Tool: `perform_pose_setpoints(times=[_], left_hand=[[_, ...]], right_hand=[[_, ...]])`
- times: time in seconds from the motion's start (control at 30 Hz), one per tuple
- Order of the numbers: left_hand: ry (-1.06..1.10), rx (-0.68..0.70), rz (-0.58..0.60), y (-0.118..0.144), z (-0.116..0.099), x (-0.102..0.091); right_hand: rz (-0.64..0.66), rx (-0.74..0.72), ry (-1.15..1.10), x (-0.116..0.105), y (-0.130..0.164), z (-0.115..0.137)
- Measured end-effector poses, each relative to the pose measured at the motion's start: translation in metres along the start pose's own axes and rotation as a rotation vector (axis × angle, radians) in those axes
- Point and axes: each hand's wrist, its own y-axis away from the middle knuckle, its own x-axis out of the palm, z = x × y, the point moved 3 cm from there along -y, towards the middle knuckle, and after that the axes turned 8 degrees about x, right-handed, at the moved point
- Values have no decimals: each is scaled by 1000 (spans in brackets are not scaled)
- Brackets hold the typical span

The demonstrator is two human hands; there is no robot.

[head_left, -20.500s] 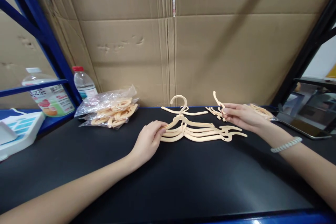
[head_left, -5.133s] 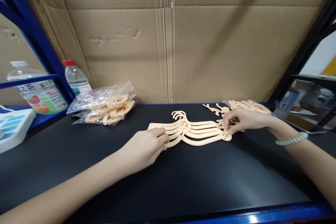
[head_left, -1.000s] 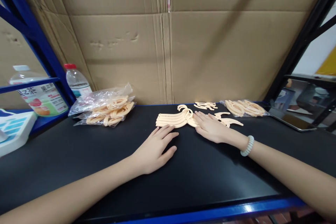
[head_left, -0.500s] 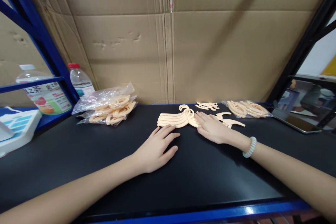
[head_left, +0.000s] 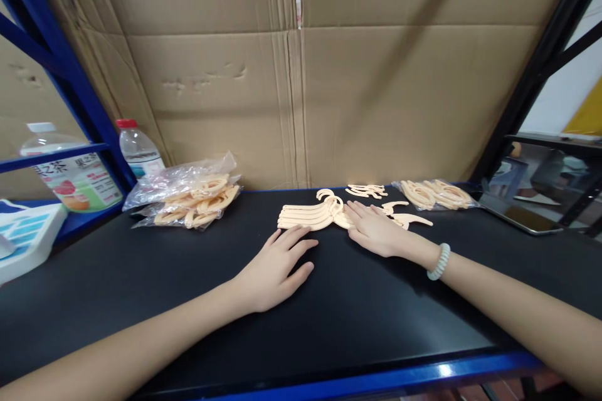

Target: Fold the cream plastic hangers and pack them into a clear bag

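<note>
Several cream-coloured plastic clothes hangers [head_left: 305, 216] lie fanned in a row on the black tabletop [head_left: 357, 313], their hooks bunched near the middle. My left hand [head_left: 277, 269] lies open with fingers spread, its fingertips at the near edge of the hangers' left arms. My right hand [head_left: 376, 229] rests open and flat over the right side of the hangers, hiding part of them. Beyond its fingers and wrist, loose curved hanger pieces [head_left: 409, 218] stick out to the right. More thin cream pieces [head_left: 367, 190] lie behind, close to the cardboard.
Clear plastic bags of cream hanger parts lie at left [head_left: 197, 200] and right [head_left: 435, 193]. A red-capped bottle [head_left: 138, 150], a large labelled bottle [head_left: 75, 175] and a white-and-blue tray [head_left: 31, 235] stand left. A phone-like flat device [head_left: 522, 216] lies right. Cardboard [head_left: 211, 88] walls the back.
The camera view has shifted slightly, so everything sits a little further left in the picture. Both hands keep the same pose against the hangers.
</note>
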Motion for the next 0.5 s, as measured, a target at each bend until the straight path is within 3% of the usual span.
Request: perform_pose_setpoints(times=[0.5], left_hand=[[-24,-5,42,1,0,0]], right_hand=[[41,26,15,-4,1,5]])
